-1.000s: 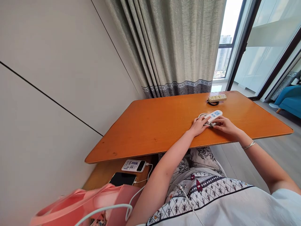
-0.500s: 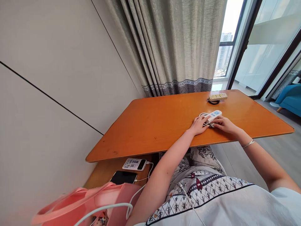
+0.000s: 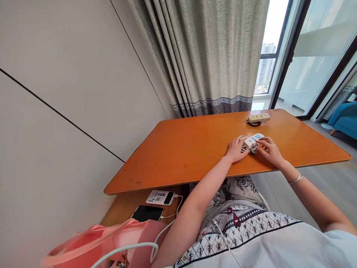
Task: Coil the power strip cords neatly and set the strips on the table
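A white power strip (image 3: 253,140) with blue-marked sockets lies on the orange wooden table (image 3: 178,149), its white cable bunched beside and under it. My left hand (image 3: 235,149) rests over the bundled cable at the strip's left end, fingers wrapped round the coil. At the strip's right side, my right hand (image 3: 269,149) has its thumb and index finger apart, touching near the strip's edge and the cable end. Farther back on the table sits a cream power strip (image 3: 259,118) with a black cable.
Below the table's left part, a wooden surface (image 3: 122,208) bears a white power bank (image 3: 160,197) and a black phone (image 3: 147,213) joined by a cable. A pink bag (image 3: 134,238) stands at the lower left. A curtain (image 3: 217,56) hangs behind the table.
My right hand has lifted slightly and its fingers have spread from the cable. The power strip has shifted a little, and the whole view has moved slightly.
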Demonstrator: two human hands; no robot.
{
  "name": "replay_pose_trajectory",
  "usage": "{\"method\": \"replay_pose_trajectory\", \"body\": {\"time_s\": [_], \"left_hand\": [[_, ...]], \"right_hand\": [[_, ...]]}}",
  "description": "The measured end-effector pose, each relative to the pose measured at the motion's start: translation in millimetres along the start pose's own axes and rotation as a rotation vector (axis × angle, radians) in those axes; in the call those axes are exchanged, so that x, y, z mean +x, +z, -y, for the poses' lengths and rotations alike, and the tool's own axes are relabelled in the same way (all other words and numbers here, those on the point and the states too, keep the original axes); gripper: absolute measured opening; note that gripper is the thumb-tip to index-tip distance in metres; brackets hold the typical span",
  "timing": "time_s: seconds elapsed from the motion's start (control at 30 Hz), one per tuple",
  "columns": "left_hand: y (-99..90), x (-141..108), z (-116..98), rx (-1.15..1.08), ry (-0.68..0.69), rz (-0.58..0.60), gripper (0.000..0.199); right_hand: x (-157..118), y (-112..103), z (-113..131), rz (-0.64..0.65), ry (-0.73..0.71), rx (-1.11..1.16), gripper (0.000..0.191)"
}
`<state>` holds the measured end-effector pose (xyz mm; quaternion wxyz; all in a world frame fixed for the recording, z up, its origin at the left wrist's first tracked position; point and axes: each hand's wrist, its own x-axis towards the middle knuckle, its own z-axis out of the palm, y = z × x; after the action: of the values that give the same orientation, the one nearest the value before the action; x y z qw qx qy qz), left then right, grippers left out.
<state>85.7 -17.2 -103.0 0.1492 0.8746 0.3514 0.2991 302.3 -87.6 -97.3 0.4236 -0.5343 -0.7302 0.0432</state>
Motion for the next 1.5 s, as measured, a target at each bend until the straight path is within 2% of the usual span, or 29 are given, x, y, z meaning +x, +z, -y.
{"method": "replay_pose_trajectory", "body": {"time_s": [0.1, 0.23, 0.37, 0.47, 0.6, 0.8, 0.9, 1.1, 1.2, 1.3, 1.4, 1.43, 1.5], "left_hand": [[1.4, 5, 8, -0.100, -0.148, -0.139, 0.041], [1.4, 11, 19, -0.198, -0.373, -0.262, 0.032], [0.7, 12, 24, -0.215, -0.388, -0.280, 0.029], [0.4, 11, 25, -0.209, -0.377, -0.275, 0.027], [0.5, 12, 26, -0.218, -0.378, -0.254, 0.024], [1.2, 13, 21, -0.226, -0.369, -0.237, 0.023], [0.3, 11, 18, -0.212, -0.356, -0.247, 0.022], [-2.4, 6, 12, -0.246, -0.315, -0.218, 0.019], [-4.8, 5, 6, -0.251, -0.298, -0.193, 0.019], [-9.8, 1, 0, -0.241, -0.295, -0.160, 0.019], [-18.2, -10, -5, -0.182, -0.278, -0.102, 0.022], [-21.5, -16, -7, -0.138, -0.266, -0.085, 0.024], [-28.3, -30, -10, -0.010, -0.246, -0.065, 0.029]], "right_hand": [[4, 3, 16, -0.040, -0.041, -0.170, 0.038], [13, 20, 47, 0.100, -0.113, -0.418, 0.041], [29, 43, 73, 0.187, -0.075, -0.581, 0.044], [44, 56, 79, 0.220, -0.042, -0.685, 0.043], [55, 68, 77, 0.275, -0.068, -0.759, 0.039], [51, 72, 69, 0.321, 0.024, -0.727, 0.036], [48, 60, 52, 0.308, 0.063, -0.723, 0.035], [42, 15, -12, 0.223, 0.122, -0.705, 0.024], [37, -2, -29, 0.229, 0.109, -0.687, 0.021], [30, -3, -26, 0.146, 0.083, -0.710, 0.026], [19, 11, -7, 0.019, 0.043, -0.712, 0.048], [14, 18, 2, 0.017, 0.024, -0.684, 0.053], [5, 35, 21, 0.093, -0.022, -0.590, 0.057]]}}
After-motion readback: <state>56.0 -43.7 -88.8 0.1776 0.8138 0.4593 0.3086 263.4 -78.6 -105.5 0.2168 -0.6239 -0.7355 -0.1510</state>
